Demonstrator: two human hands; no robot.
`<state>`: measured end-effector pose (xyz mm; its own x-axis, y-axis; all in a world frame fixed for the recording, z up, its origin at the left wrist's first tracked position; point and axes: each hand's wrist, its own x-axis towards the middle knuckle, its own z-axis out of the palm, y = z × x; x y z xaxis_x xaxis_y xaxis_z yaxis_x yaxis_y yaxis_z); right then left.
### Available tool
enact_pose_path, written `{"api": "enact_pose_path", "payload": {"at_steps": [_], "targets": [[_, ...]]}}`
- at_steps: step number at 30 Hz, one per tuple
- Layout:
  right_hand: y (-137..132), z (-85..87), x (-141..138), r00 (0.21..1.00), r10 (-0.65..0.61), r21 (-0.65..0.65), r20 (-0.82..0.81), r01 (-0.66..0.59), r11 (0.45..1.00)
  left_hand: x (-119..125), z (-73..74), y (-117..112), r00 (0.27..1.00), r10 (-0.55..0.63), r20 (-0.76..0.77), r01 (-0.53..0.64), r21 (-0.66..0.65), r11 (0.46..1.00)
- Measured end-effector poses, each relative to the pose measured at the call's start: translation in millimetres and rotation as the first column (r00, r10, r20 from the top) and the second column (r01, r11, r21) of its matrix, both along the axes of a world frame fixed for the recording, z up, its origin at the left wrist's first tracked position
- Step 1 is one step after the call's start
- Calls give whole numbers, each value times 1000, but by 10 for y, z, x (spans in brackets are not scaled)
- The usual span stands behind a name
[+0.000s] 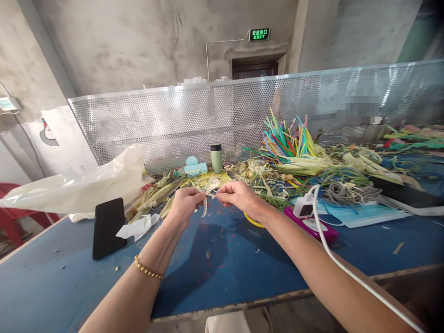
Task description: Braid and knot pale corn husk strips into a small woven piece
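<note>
My left hand (189, 203) is closed in a pinch above the blue table (204, 282). A pale strip of corn husk (204, 209) hangs curled from its thumb and fingertips. Just to the right, my right hand (239, 198) pinches pale husk too, its fingertips facing the left hand's with a small gap between. The husk in this gap overlaps the litter behind, so its ends are hard to make out. A yellow ring-shaped thing (254, 221) lies partly hidden below my right wrist.
A black phone (109, 227) and white crumpled paper (138, 227) lie left. Behind stand a green tumbler (216, 159) and heaped husks (301, 165) with coloured stems (289, 138). A white cable (322, 236) runs from a purple box (312, 225) across my right forearm.
</note>
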<state>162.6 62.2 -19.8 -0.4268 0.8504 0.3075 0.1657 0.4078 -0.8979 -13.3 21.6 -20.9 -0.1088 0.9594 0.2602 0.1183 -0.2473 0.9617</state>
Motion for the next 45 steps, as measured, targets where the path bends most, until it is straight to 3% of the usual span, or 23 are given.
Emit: {"api": "enact_pose_path", "payload": {"at_steps": [6, 12, 17, 24, 26, 28, 30, 33, 35, 36, 38, 41, 45], "targets": [[3, -22, 24, 999, 9, 150, 43, -16, 989, -13, -21, 23, 1000, 15, 7, -15, 2, 1000], [-220, 34, -84, 988, 44, 191, 146, -71, 979, -56, -64, 78, 991, 120, -60, -118, 44, 992], [-300, 95, -85, 977, 60, 302, 203, -121, 945, -81, -77, 87, 986, 112, -122, -107, 46, 993], [-233, 173, 49, 963, 249, 168, 100, -263, 950, -39, -37, 28, 963, 56, -262, -47, 40, 998], [-217, 154, 36, 974, 205, 203, 97, -221, 954, -29, -47, 29, 947, 37, -320, -27, 37, 999], [-197, 116, 3, 988, 71, 301, 134, -109, 947, -21, -59, 27, 916, 11, -402, 1, 28, 1000], [-172, 74, -31, 980, -113, 488, 161, 21, 873, -10, -63, 16, 878, -6, -479, 15, 16, 1000], [-129, 29, -63, 933, -331, 766, 140, 110, 633, 17, -37, -26, 852, -32, -522, 30, -12, 999], [-102, 10, -72, 901, -406, 835, 157, 99, 542, 39, -7, -63, 856, -99, -507, 84, -52, 995], [-90, 3, -76, 888, -424, 835, 176, 94, 542, 50, 8, -82, 870, -147, -471, 128, -73, 989], [-74, -10, -87, 874, -435, 794, 215, 104, 600, 68, 33, -116, 899, -226, -374, 194, -120, 974], [-72, -20, -105, 883, -413, 710, 224, 143, 690, 79, 57, -148, 923, -281, -262, 247, -153, 957], [-76, -20, -112, 918, -358, 619, 172, 182, 764, 63, 66, -148, 931, -332, -150, 305, -178, 936]]}}
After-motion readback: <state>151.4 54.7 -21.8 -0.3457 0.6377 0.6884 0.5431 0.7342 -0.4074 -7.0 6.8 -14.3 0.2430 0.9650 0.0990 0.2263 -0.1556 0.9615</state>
